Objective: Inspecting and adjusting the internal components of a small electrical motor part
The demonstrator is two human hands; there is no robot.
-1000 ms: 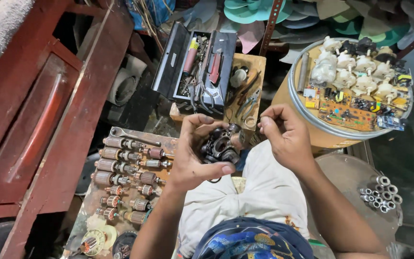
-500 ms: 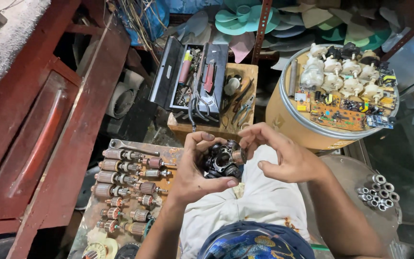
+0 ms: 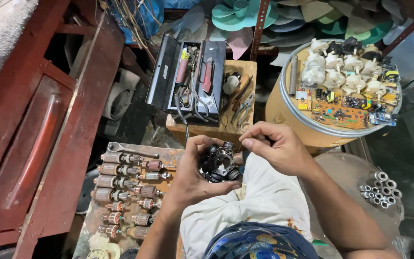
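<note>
Nearest the camera, over the lap, the left hand [image 3: 192, 175] is cupping a small dark motor [image 3: 220, 162], fingers curled shut around it. At its three o'clock the right hand [image 3: 278, 149] is pinching thumb and fingertips together at the motor's top; anything between them is too small to tell. At nine o'clock, armatures [image 3: 125, 184] are lying in rows on a rusty tray [image 3: 171, 154]. Farther, at twelve o'clock, an open toolbox [image 3: 188, 76] is sitting on a wooden box [image 3: 235, 127]; at two o'clock, a drum [image 3: 283, 115] is carrying circuit boards [image 3: 341, 112].

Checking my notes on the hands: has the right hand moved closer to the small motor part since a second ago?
Yes. The right hand has shifted left toward the motor part, fingertips now beside it.
</note>
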